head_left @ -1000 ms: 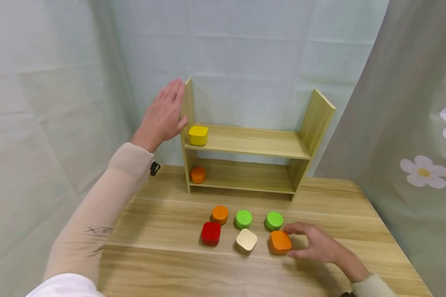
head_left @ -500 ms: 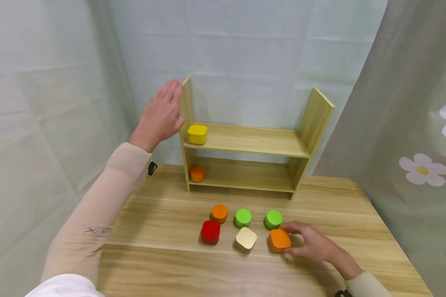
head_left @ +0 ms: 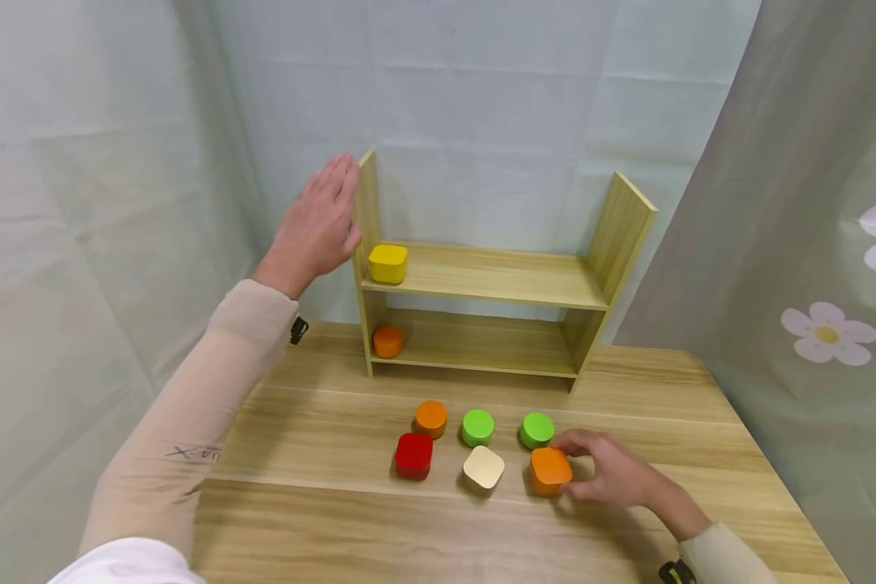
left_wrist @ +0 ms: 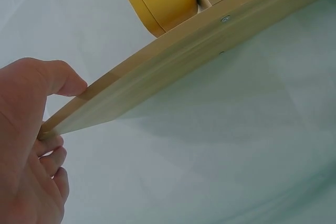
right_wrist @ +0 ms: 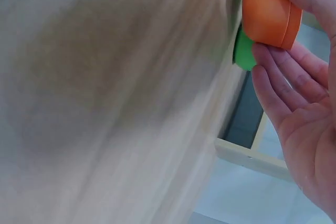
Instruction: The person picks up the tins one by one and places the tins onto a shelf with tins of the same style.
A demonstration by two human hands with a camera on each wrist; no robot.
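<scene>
The right hand (head_left: 613, 474) grips the orange box (head_left: 550, 470) on the bench (head_left: 321, 519), fingers curled round it. The left hand (head_left: 317, 227), fingers straight, presses the shelf (head_left: 368, 203) side to steady it

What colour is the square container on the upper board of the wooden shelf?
The square container is yellow, standing at the left end of the wooden shelf; the head view shows it best.

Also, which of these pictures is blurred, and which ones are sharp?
Right wrist view: the table is smeared by motion blur, while the orange box and fingers stay fairly clear. Head view: sharp, evenly lit, soft shadows under the boxes. Left wrist view: sharp on the shelf side panel.
</scene>
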